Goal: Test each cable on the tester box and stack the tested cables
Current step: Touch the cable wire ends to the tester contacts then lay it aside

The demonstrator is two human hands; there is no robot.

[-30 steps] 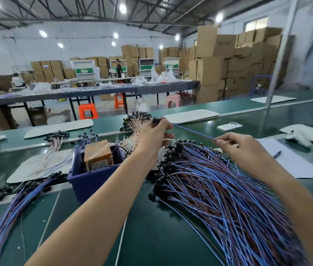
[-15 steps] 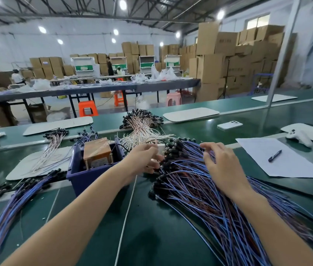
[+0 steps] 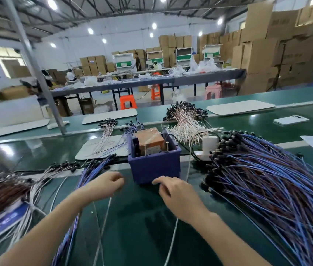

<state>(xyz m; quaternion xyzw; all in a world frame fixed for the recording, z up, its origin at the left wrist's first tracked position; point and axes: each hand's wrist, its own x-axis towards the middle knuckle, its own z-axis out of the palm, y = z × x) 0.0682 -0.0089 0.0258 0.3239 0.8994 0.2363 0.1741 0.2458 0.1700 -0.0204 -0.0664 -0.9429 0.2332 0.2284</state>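
Green conveyor bench [image 3: 142, 237], carton-stacked warehouse: a stack of blue cables [image 3: 92, 173] lies at left, while a worker's left hand [image 3: 103, 186] and right hand [image 3: 176, 194] hover with fingers curled just before the blue tester box [image 3: 153, 167]; whether either pinches a cable cannot be told. A pile of blue cables [image 3: 266, 189] fans out at right. Testing appears in hand; next, cable ends must meet the box's upright pins [image 3: 167, 145].
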